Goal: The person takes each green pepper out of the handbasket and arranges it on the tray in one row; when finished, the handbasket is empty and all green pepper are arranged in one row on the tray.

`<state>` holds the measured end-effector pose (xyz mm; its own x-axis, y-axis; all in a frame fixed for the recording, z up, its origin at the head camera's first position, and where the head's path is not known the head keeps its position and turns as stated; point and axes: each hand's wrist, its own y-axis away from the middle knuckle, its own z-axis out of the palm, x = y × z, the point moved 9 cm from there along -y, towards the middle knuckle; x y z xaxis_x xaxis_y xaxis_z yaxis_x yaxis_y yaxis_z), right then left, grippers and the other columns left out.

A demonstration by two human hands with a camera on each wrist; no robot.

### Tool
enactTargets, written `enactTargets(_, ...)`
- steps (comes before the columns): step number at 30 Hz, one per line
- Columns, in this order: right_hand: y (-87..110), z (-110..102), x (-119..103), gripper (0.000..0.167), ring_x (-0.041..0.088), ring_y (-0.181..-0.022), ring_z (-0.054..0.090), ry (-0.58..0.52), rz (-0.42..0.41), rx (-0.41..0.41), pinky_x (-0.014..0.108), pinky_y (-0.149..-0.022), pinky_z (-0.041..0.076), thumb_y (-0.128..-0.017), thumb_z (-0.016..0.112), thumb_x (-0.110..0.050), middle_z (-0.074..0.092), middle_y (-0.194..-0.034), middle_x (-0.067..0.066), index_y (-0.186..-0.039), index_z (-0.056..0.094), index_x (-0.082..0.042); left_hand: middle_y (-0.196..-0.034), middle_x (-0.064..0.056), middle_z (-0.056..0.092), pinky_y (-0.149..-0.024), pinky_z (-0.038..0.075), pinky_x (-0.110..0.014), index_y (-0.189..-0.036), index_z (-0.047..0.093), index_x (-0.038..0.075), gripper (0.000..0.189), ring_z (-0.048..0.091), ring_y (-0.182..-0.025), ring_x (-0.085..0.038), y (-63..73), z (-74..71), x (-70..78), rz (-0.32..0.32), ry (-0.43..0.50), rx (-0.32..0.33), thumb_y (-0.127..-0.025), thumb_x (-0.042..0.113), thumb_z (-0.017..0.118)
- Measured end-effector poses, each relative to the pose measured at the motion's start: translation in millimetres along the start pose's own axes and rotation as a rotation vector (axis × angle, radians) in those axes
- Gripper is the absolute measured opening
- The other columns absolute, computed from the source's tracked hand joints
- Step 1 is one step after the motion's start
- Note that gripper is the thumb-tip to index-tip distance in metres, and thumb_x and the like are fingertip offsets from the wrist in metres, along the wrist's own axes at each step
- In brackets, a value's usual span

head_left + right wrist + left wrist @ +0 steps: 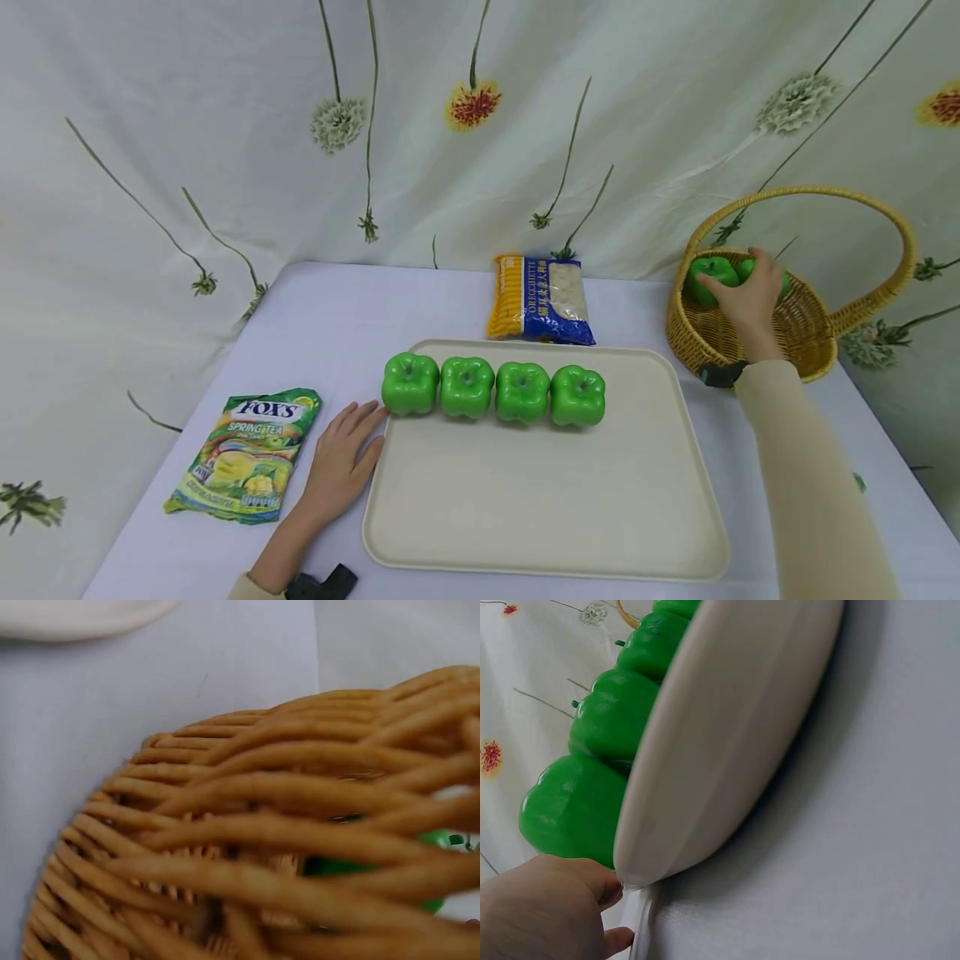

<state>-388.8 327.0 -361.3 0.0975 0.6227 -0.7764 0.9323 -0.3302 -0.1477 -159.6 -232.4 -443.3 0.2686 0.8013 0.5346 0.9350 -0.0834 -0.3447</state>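
Observation:
Several green bell peppers (467,388) stand in a row along the far side of the cream tray (540,500). My left hand (343,462) rests at the tray's left edge, fingers extended, fingertips by the rim and the leftmost pepper (577,810). On the right, my right hand (750,304) reaches into the wicker basket (678,333). There its thumb and fingers are spread over two more peppers, one a left pepper (701,287), the other partly behind the fingers. Whether they grip one is hidden. The right wrist view shows mostly basket weave (247,787), with green behind it.
A green FOX'S candy bag (243,458) lies left of my left hand. Behind the tray is an orecchiette pasta bag (542,300). The basket's tall handle (810,192) arches above my right hand. A flowered cloth (420,150) hangs behind the white table.

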Motion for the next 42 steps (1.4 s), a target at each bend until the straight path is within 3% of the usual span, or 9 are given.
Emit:
enactTargets(5, -2.5, 4.2, 9.2, 0.094, 0.042, -0.144, 0.019, 0.053, 0.011, 0.025, 0.057, -0.117, 0.026, -0.087, 0.069, -0.045, 0.017, -0.155, 0.025, -0.156, 0.016, -0.007, -0.138, -0.025, 0.053, -0.104, 0.023, -0.073, -0.133, 0.058, 0.001, 0.039, 0.036, -0.135, -0.049, 0.1, -0.4, -0.1, 0.0, -0.004, 0.004, -0.094, 0.008, 0.056)
enactTargets(12, -3.6, 11.1, 21.5, 0.091, 0.043, -0.145, 0.016, 0.084, 0.038, 0.017, 0.057, -0.118, 0.023, -0.09, 0.066, -0.042, 0.014, -0.157, 0.026, -0.155, 0.016, -0.003, -0.138, -0.025, 0.053, -0.104, 0.024, -0.073, -0.133, 0.058, 0.001, 0.039, 0.036, -0.134, -0.049, -0.1, -1.6, 2.1, 0.003, -0.007, 0.008, -0.094, 0.008, 0.056)
enactTargets(30, -3.4, 21.1, 21.8, 0.084, 0.052, -0.141, 0.018, 0.194, 0.039, -0.065, 0.063, -0.114, 0.025, -0.095, 0.06, -0.039, 0.02, -0.154, 0.033, -0.154, 0.016, 0.001, -0.138, -0.025, 0.053, -0.103, 0.024, -0.073, -0.132, 0.058, 0.0, 0.039, 0.036, -0.134, -0.049, 0.5, -1.1, 1.2, 0.003, -0.006, 0.006, -0.095, 0.009, 0.056)
enactTargets(42, 0.2, 18.7, 20.1, 0.082, 0.048, -0.145, 0.017, 0.138, 0.031, -0.054, 0.06, -0.118, 0.02, -0.095, 0.062, -0.035, 0.021, -0.157, 0.029, -0.154, 0.018, 0.001, -0.139, -0.025, 0.052, -0.105, 0.023, -0.072, -0.133, 0.057, 0.001, 0.039, 0.035, -0.135, -0.048, 0.6, -1.1, 1.7, -0.007, -0.002, -0.004, -0.095, 0.008, 0.056)
